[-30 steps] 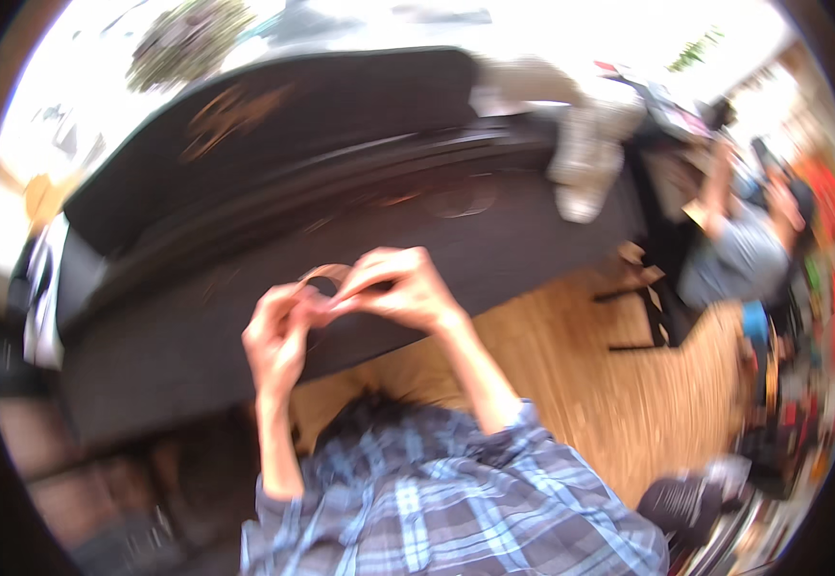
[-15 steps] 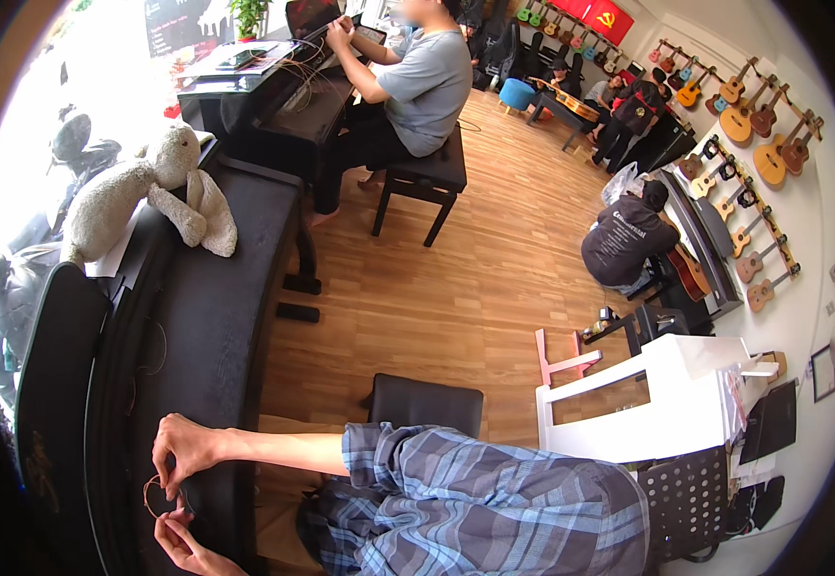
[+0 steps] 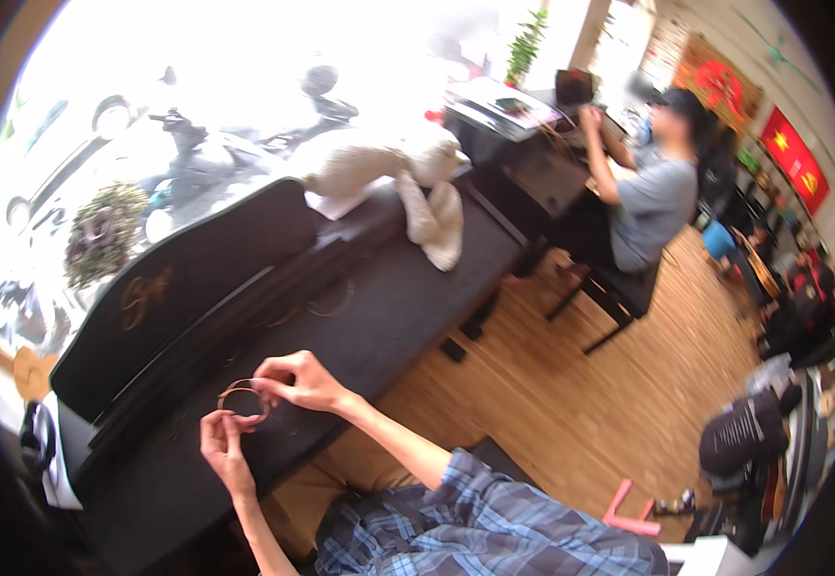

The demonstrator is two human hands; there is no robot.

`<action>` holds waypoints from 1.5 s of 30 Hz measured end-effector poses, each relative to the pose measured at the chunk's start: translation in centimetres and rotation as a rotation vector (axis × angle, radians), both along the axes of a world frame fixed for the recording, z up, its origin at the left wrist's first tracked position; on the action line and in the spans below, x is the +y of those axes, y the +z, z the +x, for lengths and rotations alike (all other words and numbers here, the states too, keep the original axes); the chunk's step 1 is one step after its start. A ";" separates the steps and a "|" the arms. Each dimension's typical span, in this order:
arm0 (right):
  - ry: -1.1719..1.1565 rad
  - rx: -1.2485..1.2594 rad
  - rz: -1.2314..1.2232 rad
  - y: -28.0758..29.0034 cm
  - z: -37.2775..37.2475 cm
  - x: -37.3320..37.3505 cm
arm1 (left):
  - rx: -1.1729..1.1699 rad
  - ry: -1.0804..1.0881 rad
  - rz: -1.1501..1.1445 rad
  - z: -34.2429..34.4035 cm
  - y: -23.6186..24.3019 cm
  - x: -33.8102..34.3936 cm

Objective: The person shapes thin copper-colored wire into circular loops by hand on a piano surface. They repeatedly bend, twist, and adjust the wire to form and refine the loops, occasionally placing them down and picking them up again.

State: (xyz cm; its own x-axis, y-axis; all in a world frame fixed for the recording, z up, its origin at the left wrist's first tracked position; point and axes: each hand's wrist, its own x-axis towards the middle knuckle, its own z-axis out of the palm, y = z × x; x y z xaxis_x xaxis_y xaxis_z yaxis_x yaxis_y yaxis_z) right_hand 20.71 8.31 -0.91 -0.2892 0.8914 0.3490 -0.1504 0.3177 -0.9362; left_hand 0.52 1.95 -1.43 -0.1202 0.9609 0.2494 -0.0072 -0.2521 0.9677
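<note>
A ring-shaped coil of thin copper-coloured string [image 3: 265, 415] is held between my two hands, above a black piano-like surface [image 3: 379, 317]. My left hand [image 3: 226, 449] pinches its lower side with thumb and fingertips. At its upper right, my right hand [image 3: 299, 382] also grips it, fingers curled and pressed together. The string's ends are too fine to make out. Further along the surface lies another thin loop of string [image 3: 348, 293].
A plush toy [image 3: 437, 216] lies across the far end of the black surface. Behind stands a raised black panel [image 3: 197, 298]. Beyond, a person in grey [image 3: 656, 187] sits on a black bench [image 3: 609, 293] at a cluttered desk. More people sit at the far right.
The whole view has swung left, so the black surface now runs diagonally. Both hands still hold the string, and its loop shows more plainly between them.
</note>
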 end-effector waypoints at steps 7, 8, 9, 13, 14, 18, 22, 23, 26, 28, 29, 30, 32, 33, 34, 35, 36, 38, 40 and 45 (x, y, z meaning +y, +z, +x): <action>-0.033 -0.072 0.127 0.8 -0.1 -0.5 | -0.101 -0.039 -0.003 -0.4 0.9 -0.9; 0.050 -0.049 -0.082 0.8 0.0 -0.7 | -0.118 -0.045 -0.024 -0.5 0.9 -1.0; 0.066 -0.021 -0.099 0.9 0.0 -0.8 | -0.149 -0.063 -0.035 -0.6 0.9 -1.1; 0.131 -0.064 -0.272 1.3 0.1 -1.0 | -0.147 -0.120 -0.024 -0.9 0.9 -1.1; 0.146 -0.074 -0.304 1.4 0.2 -0.9 | -0.146 -0.141 -0.009 -0.8 0.9 -1.1; 0.227 0.071 -0.290 1.4 0.6 -0.6 | -0.013 -0.138 -0.049 -0.7 0.9 -1.3; 0.274 0.101 -0.236 0.8 1.0 -0.4 | -0.008 -0.125 -0.092 -0.7 1.3 -1.0; 0.271 0.083 -0.209 0.6 1.0 -0.5 | -0.072 -0.117 -0.098 -0.6 1.4 -1.0; 0.220 0.061 -0.163 0.2 0.9 -0.5 | -0.190 -0.094 -0.144 -0.1 1.7 -0.7; 0.185 0.091 -0.175 0.1 0.7 -0.5 | -0.206 -0.083 -0.161 0.3 1.9 -0.2; 0.163 0.153 -0.155 0.2 0.6 -0.7 | -0.197 -0.074 -0.163 0.6 2.0 -0.2; 0.114 0.087 -0.115 0.3 0.5 -0.9 | -0.195 -0.074 -0.165 0.7 2.1 -0.1; 0.033 0.041 0.034 0.6 0.1 -1.2 | -0.164 -0.059 -0.175 0.8 2.4 -0.1; -0.006 0.011 0.015 0.7 -0.1 -1.4 | -0.159 -0.068 -0.184 0.7 2.5 -0.2; -0.053 -0.004 0.044 0.9 -0.2 -1.6 | -0.153 -0.074 -0.192 0.6 2.7 -0.2; -0.090 -0.020 0.058 1.0 -0.3 -1.7 | -0.175 -0.095 -0.203 0.6 2.8 -0.3; -0.127 -0.032 0.063 1.1 -0.3 -1.8 | -0.169 -0.110 -0.195 0.6 2.9 -0.4; -0.232 -0.075 0.161 1.2 -0.3 -1.8 | -0.163 -0.143 -0.180 0.9 3.0 -0.4; -0.374 -0.208 0.318 1.2 -0.2 -1.8 | -0.191 -0.162 -0.181 1.4 2.8 -0.3; -0.515 -0.358 0.569 1.4 -0.5 -1.9 | -0.219 -0.120 -0.181 1.7 2.3 -0.6</action>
